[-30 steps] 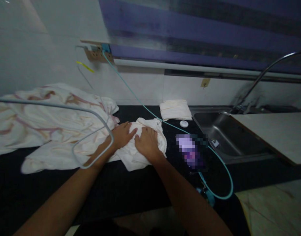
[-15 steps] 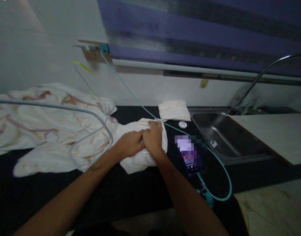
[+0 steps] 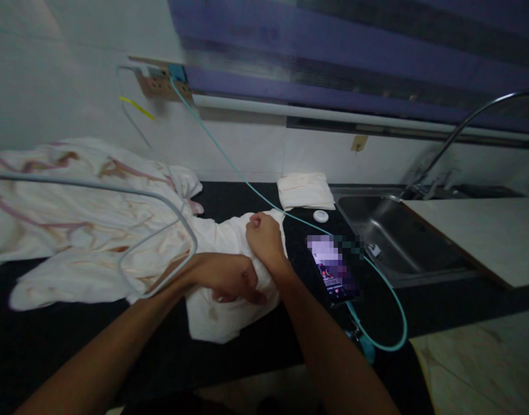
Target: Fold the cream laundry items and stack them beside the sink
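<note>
A white cloth (image 3: 223,320) lies partly bunched on the black counter, its near corner spread toward the front edge. My left hand (image 3: 232,276) rests on its near part, fingers curled down and closed on the fabric. Close by on the right, my right hand (image 3: 265,239) is bent into a fist at the cloth's far right side, gripping it there. The two hands are apart. What lies under the curled fingers is partly hidden. To the left, a heap of white fabric with brownish and pinkish marks (image 3: 74,213) adjoins the cloth.
A grey cable (image 3: 156,196) loops over the heap. The teal cable (image 3: 221,150) runs from the power strip (image 3: 161,85) past the cloth. A lit phone (image 3: 329,271), a round white object (image 3: 320,217), a folded white cloth (image 3: 305,191) and a steel sink (image 3: 403,242) are at right.
My left hand has separated from the right and moved nearer to me. The cloth's near part now reaches further toward the counter's front. My right hand has curled tighter.
</note>
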The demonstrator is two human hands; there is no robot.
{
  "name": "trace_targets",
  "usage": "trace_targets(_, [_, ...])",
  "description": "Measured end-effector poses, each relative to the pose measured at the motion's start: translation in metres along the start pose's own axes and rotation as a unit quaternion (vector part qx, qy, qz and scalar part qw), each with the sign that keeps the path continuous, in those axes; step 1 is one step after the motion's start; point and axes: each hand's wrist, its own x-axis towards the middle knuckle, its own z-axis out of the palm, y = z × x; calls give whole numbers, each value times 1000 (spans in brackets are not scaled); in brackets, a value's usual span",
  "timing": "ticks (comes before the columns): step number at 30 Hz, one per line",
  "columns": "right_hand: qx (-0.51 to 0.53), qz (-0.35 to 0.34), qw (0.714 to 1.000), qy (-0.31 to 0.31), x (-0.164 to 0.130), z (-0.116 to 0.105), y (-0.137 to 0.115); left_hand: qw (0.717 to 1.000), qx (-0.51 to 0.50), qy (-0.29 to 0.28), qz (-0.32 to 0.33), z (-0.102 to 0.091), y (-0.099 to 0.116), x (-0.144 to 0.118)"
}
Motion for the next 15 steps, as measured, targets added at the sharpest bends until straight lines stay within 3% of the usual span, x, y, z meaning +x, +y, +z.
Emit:
trace_targets(4, [-52, -20, 997, 45, -5, -6, -3, 996, -31, -68, -44, -3, 2, -3])
trace_targets(9, [-105, -37, 993, 42, -10, -11, -9, 991, -12, -111, -72, -4, 2, -4])
trace_targets(11, [-123, -51, 990, 44, -11, -11, -10, 995, 0, -83, -61, -3, 1, -4])
trace_targets(15, [-102, -60, 990, 74, -10, -12, -11, 996, 60, 63, -23, 3, 2, -2])
